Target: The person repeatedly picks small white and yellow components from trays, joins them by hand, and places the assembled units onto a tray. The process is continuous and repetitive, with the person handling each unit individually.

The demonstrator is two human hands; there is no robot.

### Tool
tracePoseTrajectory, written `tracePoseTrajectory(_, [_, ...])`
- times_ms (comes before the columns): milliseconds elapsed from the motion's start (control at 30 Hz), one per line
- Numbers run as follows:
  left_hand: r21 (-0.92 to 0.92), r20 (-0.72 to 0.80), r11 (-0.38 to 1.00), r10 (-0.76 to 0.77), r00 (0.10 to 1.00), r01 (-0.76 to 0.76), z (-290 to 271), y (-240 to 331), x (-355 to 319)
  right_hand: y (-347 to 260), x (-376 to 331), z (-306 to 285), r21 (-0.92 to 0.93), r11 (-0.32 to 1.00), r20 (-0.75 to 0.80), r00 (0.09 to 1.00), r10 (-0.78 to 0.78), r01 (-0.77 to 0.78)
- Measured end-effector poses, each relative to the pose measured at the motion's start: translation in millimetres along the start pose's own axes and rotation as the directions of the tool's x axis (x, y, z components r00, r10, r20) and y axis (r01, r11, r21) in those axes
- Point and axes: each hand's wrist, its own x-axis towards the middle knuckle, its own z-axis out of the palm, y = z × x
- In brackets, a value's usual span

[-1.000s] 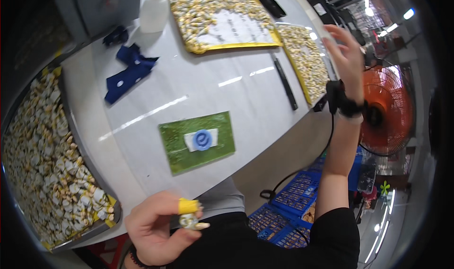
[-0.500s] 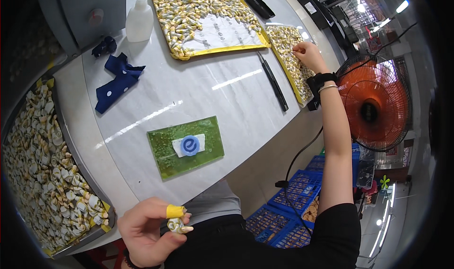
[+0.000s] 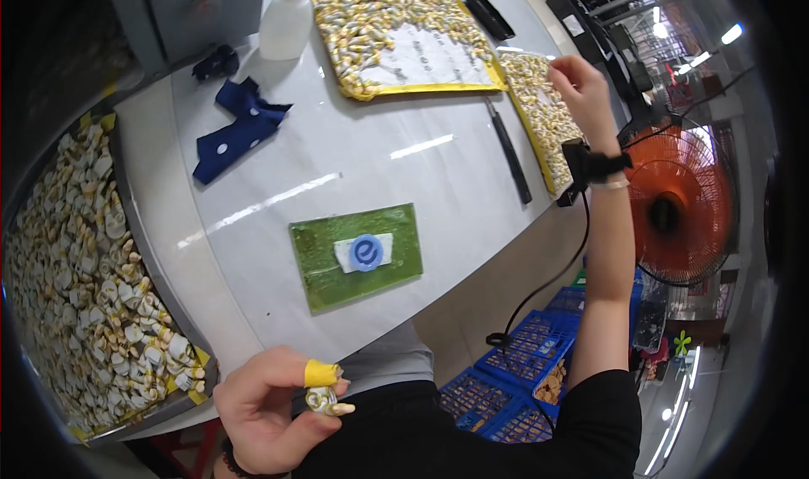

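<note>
My left hand, near the table's front edge, has its thumb and fingers closed on a small white, grey-green and yellow shell-like piece. A yellow wrap covers one of its fingertips. Out to the far right, my right hand is over a narrow yellow-edged tray of small white-and-yellow pieces. Its thumb and fingertips are pinched together; whether anything is between them is too small to tell. On the table between my arms lies a green slab with a round blue piece on a white patch.
A larger yellow-edged tray holds small pieces; a black pen-like tool lies beside it. A white bottle and dark blue cloth lie farther left. A deep tray of white pieces flanks the table; an orange fan stands right.
The view has shifted, so the table's things sit farther right. My right hand has lifted slightly off the small pieces. My left hand keeps its hold on its piece.
</note>
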Motion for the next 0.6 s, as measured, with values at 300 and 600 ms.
tracePoseTrajectory(300, [0.031,-0.114,0.999,0.014,0.993,-0.011,-2.3,-9.9,0.1,-194.2,-91.3,54.7,0.363,0.766,0.351,0.684,-0.639,0.530])
tracePoseTrajectory(600, [0.108,-0.095,0.992,0.077,0.992,-0.066,-7.6,-13.3,-2.5,-198.9,-95.3,70.4,0.300,0.675,0.385,0.562,-0.732,0.674])
